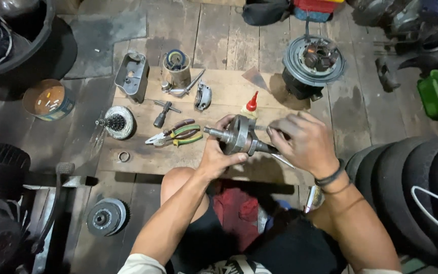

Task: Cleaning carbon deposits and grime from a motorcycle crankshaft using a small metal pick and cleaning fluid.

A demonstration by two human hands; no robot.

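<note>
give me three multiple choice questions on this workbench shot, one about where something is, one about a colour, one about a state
1. Where do the pliers with green and dark red handles lie?
A. on the wooden board, on the far side of the left hand from the right hand
B. in the round tin
C. on the stacked tyres

2. What colour is the cap of the small squeeze bottle?
A. blue
B. red
C. white

3. How is the grey metal crankshaft held?
A. lying untouched on the board
B. clamped in a vice
C. lifted in both hands

Answers:
1 A, they rest on the wooden board just beyond the left hand.
2 B, a red pointed cap shows above the crankshaft.
3 C, the left hand grips it from below while the right hand closes over its other end.
</note>
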